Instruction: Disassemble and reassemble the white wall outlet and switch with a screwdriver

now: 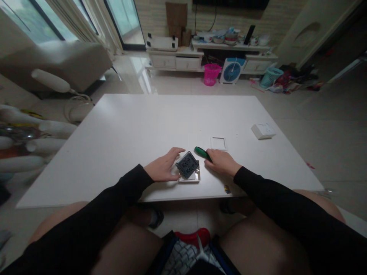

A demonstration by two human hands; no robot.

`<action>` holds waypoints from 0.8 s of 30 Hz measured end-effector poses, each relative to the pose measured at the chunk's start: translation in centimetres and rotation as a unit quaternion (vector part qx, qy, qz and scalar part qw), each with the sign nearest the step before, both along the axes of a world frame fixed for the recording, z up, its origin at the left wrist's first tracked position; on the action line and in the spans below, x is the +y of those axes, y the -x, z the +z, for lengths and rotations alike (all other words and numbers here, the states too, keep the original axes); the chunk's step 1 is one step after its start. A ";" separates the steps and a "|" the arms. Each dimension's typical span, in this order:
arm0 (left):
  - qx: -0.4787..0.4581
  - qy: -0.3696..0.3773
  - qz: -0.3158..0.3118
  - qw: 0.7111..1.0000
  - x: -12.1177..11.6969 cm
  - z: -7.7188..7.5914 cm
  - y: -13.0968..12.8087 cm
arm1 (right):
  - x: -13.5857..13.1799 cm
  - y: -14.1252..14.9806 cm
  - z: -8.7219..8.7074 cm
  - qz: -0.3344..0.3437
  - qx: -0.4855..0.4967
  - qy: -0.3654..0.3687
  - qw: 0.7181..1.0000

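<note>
A black square socket module (187,165) rests tilted, turned cornerwise, over a shallow white box (197,177) close to the table's front edge. My left hand (164,166) is around the module's left side with thumb and index finger spread apart. The thumb tip is by the box's left edge; whether any finger touches the module I cannot tell. My right hand (222,161) is closed round a tool with a green handle (202,153); its working end is hidden. Just beyond that hand lies a white square frame (225,144).
On the white table (137,122), a white socket box (263,131) stands at the right. A small yellow-and-black item (227,189) lies by the front edge. Beyond the table are a pink basket (211,74), a blue fan (232,71) and a low cabinet (187,62).
</note>
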State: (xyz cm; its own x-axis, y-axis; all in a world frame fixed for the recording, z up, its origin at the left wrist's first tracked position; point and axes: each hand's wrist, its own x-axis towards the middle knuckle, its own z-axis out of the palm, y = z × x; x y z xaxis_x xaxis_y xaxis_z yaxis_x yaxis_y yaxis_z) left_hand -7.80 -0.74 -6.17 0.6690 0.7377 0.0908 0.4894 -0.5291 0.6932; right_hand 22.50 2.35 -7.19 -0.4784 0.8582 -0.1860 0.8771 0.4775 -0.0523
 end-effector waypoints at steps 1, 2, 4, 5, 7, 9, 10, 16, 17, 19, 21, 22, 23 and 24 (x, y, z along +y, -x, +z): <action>-0.001 0.026 0.012 1.000 0.1 -0.3 0.1 | 0.2 0.0 0.1 -0.002 0.000 -0.004 1.000; -0.003 0.052 0.020 0.998 0.2 -0.7 0.3 | 0.4 -0.1 0.3 -0.006 -0.001 -0.009 1.000; -0.012 0.089 0.021 0.996 0.4 -1.2 0.4 | 1.2 -0.6 0.5 -0.017 -0.001 -0.026 1.000; -0.018 0.098 0.016 0.995 0.5 -1.4 0.4 | 1.6 -1.0 0.6 -0.024 -0.002 -0.036 0.999; -0.025 0.101 0.003 0.995 0.6 -1.7 0.4 | 2.5 -1.9 0.7 -0.033 -0.005 -0.048 0.998; -0.027 0.094 -0.010 0.995 0.8 -1.8 0.3 | 3.2 -2.9 0.6 -0.036 -0.012 -0.044 0.998; -0.024 0.088 -0.016 0.996 0.9 -1.9 0.3 | 3.4 -3.4 0.5 -0.037 -0.015 -0.040 0.998; 0.020 0.048 -0.031 0.998 1.6 -2.8 0.3 | 3.9 -4.2 -0.5 -0.033 -0.014 -0.019 0.999; 0.028 0.045 -0.031 0.998 1.7 -3.0 0.3 | 3.9 -4.2 -0.5 -0.033 -0.011 -0.017 0.999; 0.038 0.038 -0.030 0.998 1.7 -3.2 0.1 | 3.9 -4.1 -0.5 -0.041 -0.002 -0.017 0.999; 0.041 0.029 -0.028 0.998 1.6 -3.3 0.0 | 4.0 -3.9 -0.2 -0.053 0.016 -0.021 0.998; 0.042 0.024 -0.026 0.998 1.5 -3.3 -0.1 | 3.9 -3.8 0.1 -0.057 0.029 -0.025 0.998; 0.045 0.020 -0.026 0.998 1.5 -3.3 -0.2 | 3.8 -3.6 0.5 -0.058 0.044 -0.028 0.997; 0.047 0.016 -0.025 0.998 1.4 -3.3 -0.3 | 3.6 -3.3 0.9 -0.055 0.060 -0.031 0.996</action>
